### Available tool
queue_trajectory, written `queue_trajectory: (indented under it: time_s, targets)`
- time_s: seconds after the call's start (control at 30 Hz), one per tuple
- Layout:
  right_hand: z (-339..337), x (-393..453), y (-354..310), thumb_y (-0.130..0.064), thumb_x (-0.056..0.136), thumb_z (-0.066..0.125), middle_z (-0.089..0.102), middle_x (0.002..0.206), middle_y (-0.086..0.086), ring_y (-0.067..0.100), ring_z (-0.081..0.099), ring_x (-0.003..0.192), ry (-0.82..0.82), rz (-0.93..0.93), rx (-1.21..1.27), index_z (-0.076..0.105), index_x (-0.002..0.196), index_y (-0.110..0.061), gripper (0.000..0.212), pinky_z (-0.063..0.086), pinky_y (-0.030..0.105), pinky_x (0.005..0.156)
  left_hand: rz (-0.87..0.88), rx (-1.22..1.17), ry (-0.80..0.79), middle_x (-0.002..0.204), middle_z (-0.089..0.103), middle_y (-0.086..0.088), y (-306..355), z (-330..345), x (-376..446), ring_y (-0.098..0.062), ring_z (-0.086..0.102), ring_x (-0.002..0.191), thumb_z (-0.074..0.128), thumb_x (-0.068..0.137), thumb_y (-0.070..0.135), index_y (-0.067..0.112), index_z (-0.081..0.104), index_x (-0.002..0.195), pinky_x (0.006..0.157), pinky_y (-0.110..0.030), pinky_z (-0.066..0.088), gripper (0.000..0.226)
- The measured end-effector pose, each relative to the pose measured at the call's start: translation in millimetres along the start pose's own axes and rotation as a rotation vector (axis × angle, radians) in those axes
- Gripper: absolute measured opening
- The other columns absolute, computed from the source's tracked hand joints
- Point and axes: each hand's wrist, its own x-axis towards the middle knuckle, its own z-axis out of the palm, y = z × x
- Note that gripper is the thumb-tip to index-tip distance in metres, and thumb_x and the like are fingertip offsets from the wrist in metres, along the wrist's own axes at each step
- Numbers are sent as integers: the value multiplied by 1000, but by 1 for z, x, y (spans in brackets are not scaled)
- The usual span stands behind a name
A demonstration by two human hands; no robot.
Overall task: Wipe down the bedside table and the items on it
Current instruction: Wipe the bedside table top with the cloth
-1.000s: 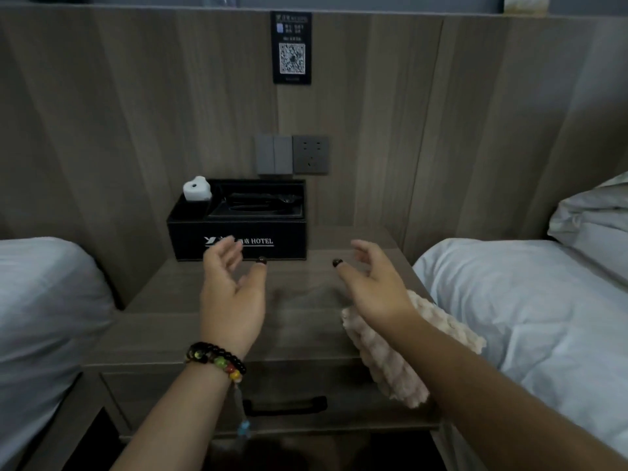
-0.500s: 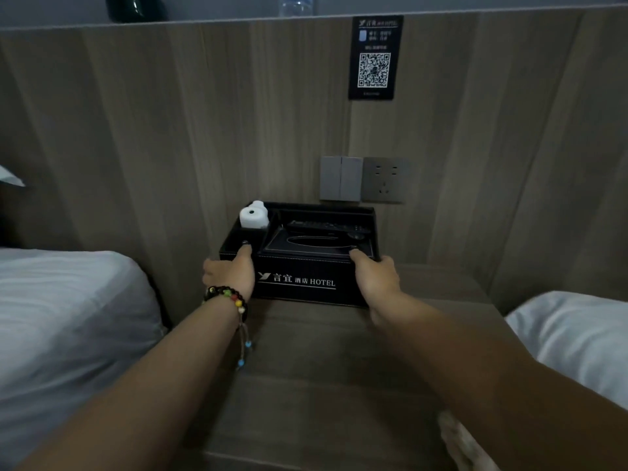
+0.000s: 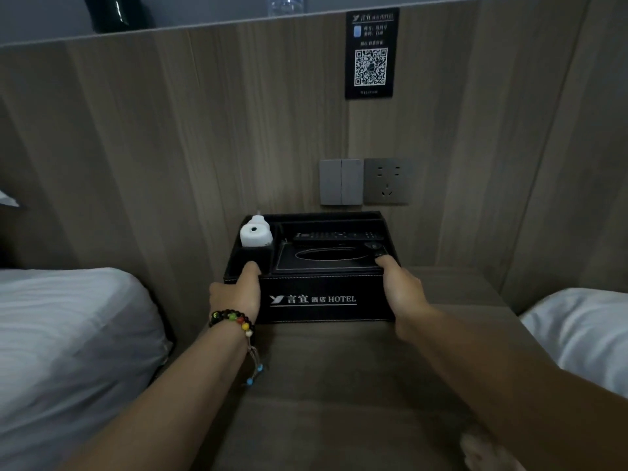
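hotel bedroom | black organiser box (image 3: 316,299) printed HOTEL | white beds (image 3: 68,334) flanking bedside table (image 3: 339,385)

Wood-grain wall panel (image 3: 204,147) running behind; black QR placard (image 3: 371,54) hanging on it above a grey double switch (image 3: 341,182) and socket (image 3: 388,181). White beds (image 3: 68,334) flanking both sides. Dim light lying over everything.

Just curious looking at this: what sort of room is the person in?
Most likely a hotel bedroom. The black organiser box on the bedside table is printed HOTEL, white-sheeted beds flank it, and a QR code sign hangs on the wall.
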Motion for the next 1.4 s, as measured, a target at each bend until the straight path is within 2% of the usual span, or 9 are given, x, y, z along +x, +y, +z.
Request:
queue_trajectory:
  time_s: [0.1, 0.23, 0.57, 0.73, 0.83, 0.97, 1.17, 1.33, 1.4]
  targets:
    - [-14, -14, -3, -54, 68, 60, 70, 105, 4, 30, 68, 92, 14, -4, 38, 64, 110, -22, 53, 52, 47, 92, -28, -46, -34, 114, 57, -10, 0, -2, -21, -32, 59, 95, 60, 55, 48, 9, 44, 120, 89, -45, 50, 77]
    - [-36, -30, -15, -55, 56, 63, 71, 104, 4, 31, 68, 93, 52, -45, 123, 66, 107, -24, 60, 52, 52, 90, -8, -101, -53, 110, 57, -10, 15, 4, -52, -33, 61, 92, 59, 40, 51, 11, 44, 113, 86, -48, 53, 84]
    - [-105, -81, -121, -40, 83, 59, 72, 95, 12, 31, 71, 80, 88, -241, 214, 64, 106, -16, 33, 58, 40, 59, 78, -223, -250, 106, 66, -11, 101, 39, -104, -36, 67, 85, 66, 31, 51, 13, 56, 107, 76, -51, 56, 86]
    - [-137, -103, -186, -37, 80, 61, 72, 96, 13, 33, 70, 80, 122, -337, 205, 64, 104, -16, 32, 58, 47, 65, 135, -268, -426, 88, 73, -11, 154, 51, -148, -35, 71, 74, 65, 35, 44, 13, 67, 93, 74, -55, 57, 66]
    - [-149, -116, -216, -40, 80, 60, 72, 96, 11, 30, 71, 77, 117, -360, 199, 64, 106, -18, 34, 57, 39, 53, 158, -231, -534, 90, 73, -10, 196, 54, -170, -31, 71, 74, 66, 47, 38, 12, 67, 93, 71, -55, 58, 53]
    - [-144, -129, -256, -43, 85, 58, 70, 93, 6, 23, 67, 70, 109, -393, 197, 61, 108, -20, 33, 48, 27, 37, 267, -134, -565, 68, 60, -7, 260, 38, -200, -20, 60, 37, 53, 83, 23, 12, 55, 81, 34, -31, 50, 11]
    - [-127, -137, -314, -47, 86, 55, 67, 90, 2, 19, 64, 67, 106, -461, 196, 60, 105, -23, 31, 46, 24, 33, 409, -105, -532, 62, 55, -5, 325, 29, -212, -17, 54, 28, 48, 84, 20, 13, 52, 81, 33, -30, 48, 9]
    - [-119, -125, -357, -43, 93, 48, 59, 78, -1, 15, 56, 61, 116, -536, 159, 51, 83, -23, 23, 36, 17, 42, 585, -164, -550, 62, 56, -9, 363, 39, -194, -21, 57, 48, 42, 91, 14, 7, 56, 116, 49, -23, 49, 30]
    - [-115, -113, -373, -40, 95, 46, 56, 75, 0, 16, 54, 60, 135, -568, 162, 47, 78, -22, 25, 34, 21, 44, 575, -192, -553, 59, 57, -10, 374, 50, -184, -20, 57, 38, 43, 92, 17, 8, 55, 110, 41, -24, 50, 23]
